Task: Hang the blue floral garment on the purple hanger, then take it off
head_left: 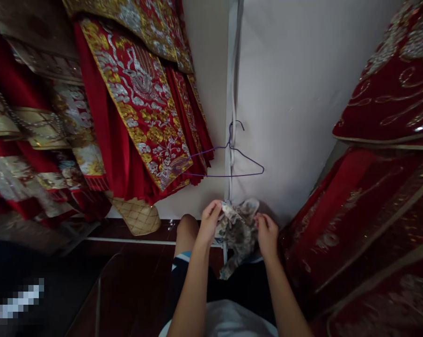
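Observation:
Between my two hands hangs a crumpled printed cloth [240, 236], pale with a grey and bluish pattern. My left hand [210, 217] pinches its upper left edge. At the upper right edge my right hand [266, 229] has its fingers closed on the same cloth. The lower part droops over my lap, and its exact kind of garment cannot be made out. Just above and beyond the hands is a thin purple hanger [232, 149] with nothing on it; neither hand touches it.
Red embroidered garments [141, 103] with gold and silver work hang at the left. More red gowns [369, 196] line the right side. A pale wall [285, 93] with a vertical strip [232, 70] stands ahead. A quilted cream piece [136, 215] dangles low, above a dark reddish floor [137, 281].

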Motion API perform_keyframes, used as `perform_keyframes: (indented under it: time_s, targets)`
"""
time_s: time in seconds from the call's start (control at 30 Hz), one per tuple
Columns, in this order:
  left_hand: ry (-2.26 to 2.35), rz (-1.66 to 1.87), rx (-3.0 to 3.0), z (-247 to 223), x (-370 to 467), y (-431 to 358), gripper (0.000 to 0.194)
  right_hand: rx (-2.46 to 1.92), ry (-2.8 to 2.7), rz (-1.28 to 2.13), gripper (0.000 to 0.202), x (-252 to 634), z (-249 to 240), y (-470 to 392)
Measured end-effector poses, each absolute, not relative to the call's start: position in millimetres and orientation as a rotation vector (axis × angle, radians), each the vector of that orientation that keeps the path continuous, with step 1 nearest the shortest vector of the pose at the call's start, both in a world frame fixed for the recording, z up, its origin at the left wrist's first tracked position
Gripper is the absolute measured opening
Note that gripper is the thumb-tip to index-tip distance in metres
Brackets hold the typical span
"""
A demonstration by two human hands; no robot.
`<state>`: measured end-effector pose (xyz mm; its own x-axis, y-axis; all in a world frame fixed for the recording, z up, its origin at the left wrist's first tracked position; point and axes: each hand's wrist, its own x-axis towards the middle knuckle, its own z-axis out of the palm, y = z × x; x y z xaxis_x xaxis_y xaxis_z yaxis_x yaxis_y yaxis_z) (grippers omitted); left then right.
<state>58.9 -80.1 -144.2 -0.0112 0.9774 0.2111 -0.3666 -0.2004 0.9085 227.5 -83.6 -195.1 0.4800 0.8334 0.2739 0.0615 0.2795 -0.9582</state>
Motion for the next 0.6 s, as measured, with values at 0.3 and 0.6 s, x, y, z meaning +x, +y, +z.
perform_keyframes:
  time_s: [0.3,0.6]
  targets:
    - [0.943,1.574,1.39,-120,64,-96,0.025,-0.876,-1.458,1.269,0.039,191,-155,-104]
    - [0.921,1.36,1.468,-138,53,-91,0.035,-0.964,-1.424,1.682,0.032,182,-157,-116]
